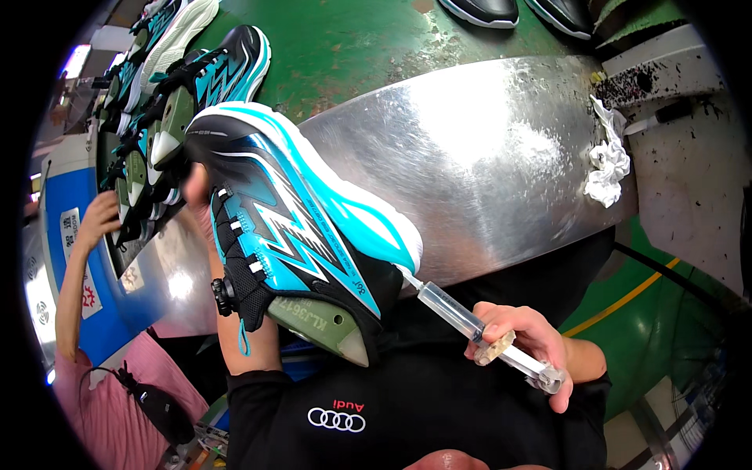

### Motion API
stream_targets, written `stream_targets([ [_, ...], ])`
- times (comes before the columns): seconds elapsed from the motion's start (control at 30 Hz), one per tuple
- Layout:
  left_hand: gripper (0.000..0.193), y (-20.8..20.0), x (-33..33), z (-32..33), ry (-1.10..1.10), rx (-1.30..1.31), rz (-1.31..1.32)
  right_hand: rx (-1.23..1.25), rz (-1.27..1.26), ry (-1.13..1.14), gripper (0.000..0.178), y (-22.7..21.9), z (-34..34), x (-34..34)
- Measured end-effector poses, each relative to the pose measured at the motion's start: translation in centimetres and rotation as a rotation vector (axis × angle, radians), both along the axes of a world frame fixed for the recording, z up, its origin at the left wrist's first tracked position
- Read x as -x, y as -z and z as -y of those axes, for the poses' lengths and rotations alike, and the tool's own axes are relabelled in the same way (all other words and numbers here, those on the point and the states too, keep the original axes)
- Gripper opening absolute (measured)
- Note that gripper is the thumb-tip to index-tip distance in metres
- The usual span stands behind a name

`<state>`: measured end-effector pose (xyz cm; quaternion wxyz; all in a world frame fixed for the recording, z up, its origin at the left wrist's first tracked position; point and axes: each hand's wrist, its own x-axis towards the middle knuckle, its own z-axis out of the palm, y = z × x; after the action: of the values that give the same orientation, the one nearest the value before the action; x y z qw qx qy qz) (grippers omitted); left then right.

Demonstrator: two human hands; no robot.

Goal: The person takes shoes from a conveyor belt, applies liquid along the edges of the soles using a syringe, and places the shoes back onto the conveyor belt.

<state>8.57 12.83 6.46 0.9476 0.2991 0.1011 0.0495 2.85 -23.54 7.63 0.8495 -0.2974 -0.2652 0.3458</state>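
Observation:
A running shoe [286, 227] in turquoise, black and white is held tilted on its side in front of me, with a green shoe last [323, 323] inside it. My left hand [197, 192] grips it from the far left side; most of the fingers are hidden behind the shoe. My right hand [521, 345] is closed round a clear plastic syringe [452, 310] with a white plunger. The syringe's tip meets the shoe near the heel, where the sole joins the upper; exact contact is hard to tell.
A shiny metal worktop [470, 149] lies beyond the shoe. Crumpled white tissue [608, 168] sits at its right end, near a dark-handled tool [666, 116]. Several similar shoes [231, 66] line the left. A co-worker's hand [98, 219] reaches in there. Black shoes [486, 11] stand at the far edge.

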Motion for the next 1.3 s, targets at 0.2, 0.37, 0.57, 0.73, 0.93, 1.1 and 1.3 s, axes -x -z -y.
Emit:
stream_targets([
  [0.2, 0.060, -0.9, 1.2, -0.4, -0.109, -0.149, -0.188, -0.049, -0.034, 0.031, 0.106, 0.9, -0.1, 0.4],
  [0.37, 0.053, -1.4, 3.4, -1.6, -0.090, -0.200, -0.170, -0.064, -0.037, 0.026, 0.108, 1.4, 0.0, 0.1],
  [0.57, 0.044, 0.6, 8.8, -9.1, -0.077, -0.350, -0.325, -0.109, -0.063, -0.016, 0.109, 2.2, -0.3, -0.2],
  [0.73, 0.038, -1.7, 10.6, -6.3, 0.101, -0.347, -0.317, -0.048, -0.047, -0.060, 0.108, 2.7, -0.5, -0.6],
  [0.93, 0.040, -1.2, 14.8, -6.7, -0.041, -0.666, -0.433, 0.083, 0.098, -0.010, 0.102, 2.7, -1.4, -0.7],
  [1.1, 0.033, -2.7, 18.1, -4.7, -0.104, -0.518, -0.492, 0.136, 0.196, -0.001, 0.102, 2.3, -1.9, -0.9],
  [1.3, 0.048, -2.6, 21.9, -3.5, -0.016, -0.284, -0.563, 0.163, 0.234, 0.050, 0.100, 1.8, -2.4, -0.2],
])
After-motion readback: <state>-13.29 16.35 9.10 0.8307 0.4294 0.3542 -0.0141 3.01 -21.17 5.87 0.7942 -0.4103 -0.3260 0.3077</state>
